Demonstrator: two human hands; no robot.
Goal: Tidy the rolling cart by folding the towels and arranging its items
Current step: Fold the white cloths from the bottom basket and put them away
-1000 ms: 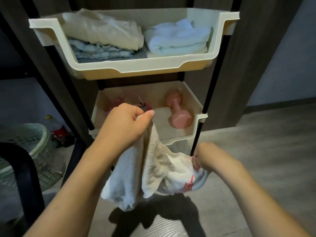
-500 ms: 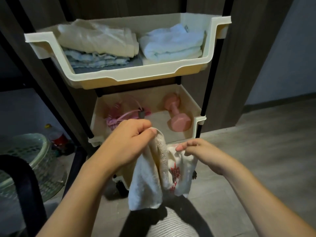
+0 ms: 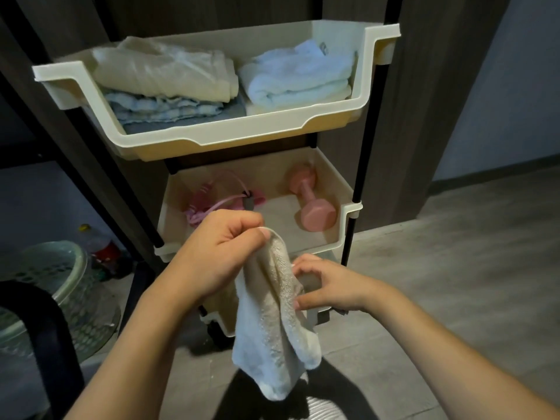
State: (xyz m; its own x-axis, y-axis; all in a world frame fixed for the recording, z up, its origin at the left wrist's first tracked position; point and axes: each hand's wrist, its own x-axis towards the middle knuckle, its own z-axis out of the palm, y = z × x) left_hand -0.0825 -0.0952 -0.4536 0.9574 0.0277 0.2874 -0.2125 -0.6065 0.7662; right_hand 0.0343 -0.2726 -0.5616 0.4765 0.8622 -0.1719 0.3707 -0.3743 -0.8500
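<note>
A small white towel hangs in front of the rolling cart, pinched at its top by my left hand. My right hand touches the towel's right edge with thumb and fingers curled on it. The cart's top tray holds a cream folded towel on a stack at the left and a pale blue folded towel at the right. The middle tray holds a pink dumbbell and a pink skipping rope.
A green mesh laundry basket stands on the floor at the left, a dark chair back in front of it. A red-labelled bottle sits by the cart's leg. Grey wood floor spreads to the right.
The towel has been gathered: its right side with the red print, held out low earlier, is now drawn in beside my left hand. My right hand moved up and left.
</note>
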